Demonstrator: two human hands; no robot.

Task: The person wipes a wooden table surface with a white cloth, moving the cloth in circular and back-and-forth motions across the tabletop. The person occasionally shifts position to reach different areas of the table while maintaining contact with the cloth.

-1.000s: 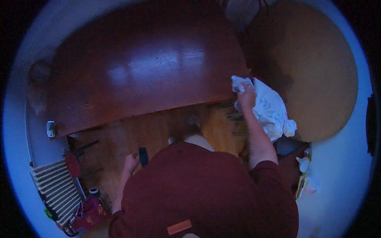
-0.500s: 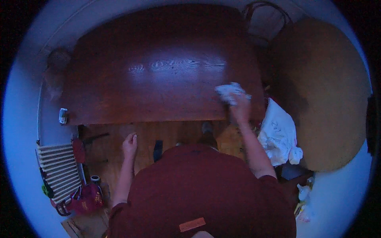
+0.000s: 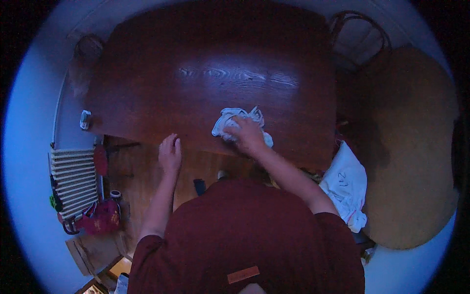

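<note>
A crumpled white cloth (image 3: 226, 117) lies on the dark brown wooden table (image 3: 147, 98), near its front edge. My right hand (image 3: 247, 134) presses down on the cloth and grips it, with folds bunching out around the fingers. At the table's front edge is my left hand (image 3: 170, 153), holding nothing, its fingers loosely extended toward the wood. Whether the left fingertips touch the edge I cannot tell.
A round tan tabletop (image 3: 411, 147) stands at the right, with a white bag (image 3: 345, 186) beside it. Behind are chairs, one a round-backed chair (image 3: 360, 39). A small white object (image 3: 85, 120) sits by the table's left corner, above a ribbed radiator (image 3: 73, 181).
My right hand has swept the cloth leftward across the table from near its right end. My left hand has moved up to the table's front edge, and its fingers have loosened. The view has shifted.
</note>
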